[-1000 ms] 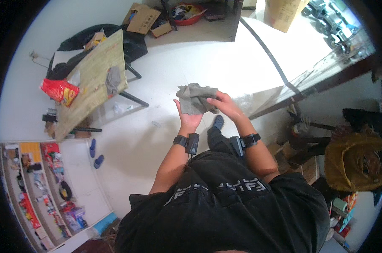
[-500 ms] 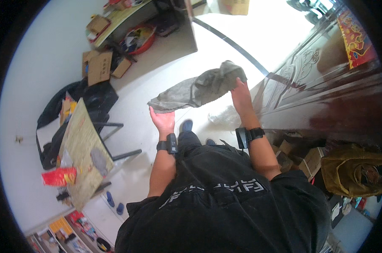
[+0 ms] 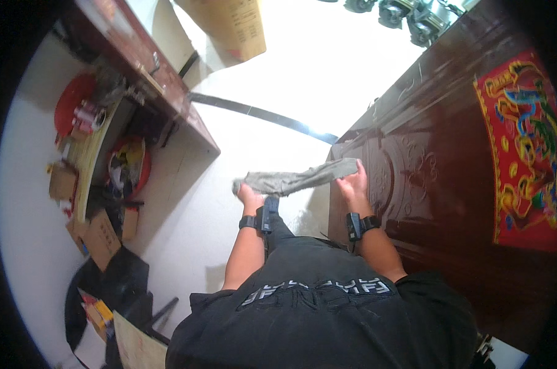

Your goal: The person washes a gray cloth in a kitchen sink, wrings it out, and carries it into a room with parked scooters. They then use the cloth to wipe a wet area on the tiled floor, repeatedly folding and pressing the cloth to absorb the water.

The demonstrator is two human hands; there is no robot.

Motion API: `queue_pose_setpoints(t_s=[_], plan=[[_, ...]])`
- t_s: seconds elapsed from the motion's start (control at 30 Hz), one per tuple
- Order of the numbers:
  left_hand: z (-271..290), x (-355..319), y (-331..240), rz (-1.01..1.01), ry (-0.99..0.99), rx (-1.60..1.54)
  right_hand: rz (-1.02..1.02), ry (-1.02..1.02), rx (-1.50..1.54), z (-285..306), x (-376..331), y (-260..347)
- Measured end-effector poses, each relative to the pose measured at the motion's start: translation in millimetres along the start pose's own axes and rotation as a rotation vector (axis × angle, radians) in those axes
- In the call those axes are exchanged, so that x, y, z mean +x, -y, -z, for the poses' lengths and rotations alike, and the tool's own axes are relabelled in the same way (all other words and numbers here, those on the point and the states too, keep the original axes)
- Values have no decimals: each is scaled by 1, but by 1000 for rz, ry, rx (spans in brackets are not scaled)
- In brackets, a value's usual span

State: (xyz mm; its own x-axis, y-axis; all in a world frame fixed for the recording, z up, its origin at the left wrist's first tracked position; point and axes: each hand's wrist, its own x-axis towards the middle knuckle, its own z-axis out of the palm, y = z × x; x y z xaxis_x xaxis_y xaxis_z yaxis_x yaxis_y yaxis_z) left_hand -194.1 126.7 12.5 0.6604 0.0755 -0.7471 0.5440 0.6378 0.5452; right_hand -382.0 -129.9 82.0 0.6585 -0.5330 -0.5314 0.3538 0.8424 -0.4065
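Currently, left hand (image 3: 249, 196) and right hand (image 3: 354, 184) each grip one end of a grey cloth (image 3: 294, 180), extended between them above the white floor (image 3: 189, 230), near the carved brown door (image 3: 414, 212).

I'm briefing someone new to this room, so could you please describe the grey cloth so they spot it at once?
Start at the dark red carved door on the right, then find the person's right hand near its left edge. The grey cloth stretches from there to the left hand, its dull wrinkles unlike the glossy door or pale floor.
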Motion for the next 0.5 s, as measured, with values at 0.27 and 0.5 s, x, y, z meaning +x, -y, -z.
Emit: queue_pose_setpoints(t_s=[0.27, 0.5], plan=[[-260, 85, -60, -242, 284, 520, 301, 4, 126, -160, 125, 75], [-317, 208, -26, 195, 230, 303, 252, -153, 376, -128, 264, 85]])
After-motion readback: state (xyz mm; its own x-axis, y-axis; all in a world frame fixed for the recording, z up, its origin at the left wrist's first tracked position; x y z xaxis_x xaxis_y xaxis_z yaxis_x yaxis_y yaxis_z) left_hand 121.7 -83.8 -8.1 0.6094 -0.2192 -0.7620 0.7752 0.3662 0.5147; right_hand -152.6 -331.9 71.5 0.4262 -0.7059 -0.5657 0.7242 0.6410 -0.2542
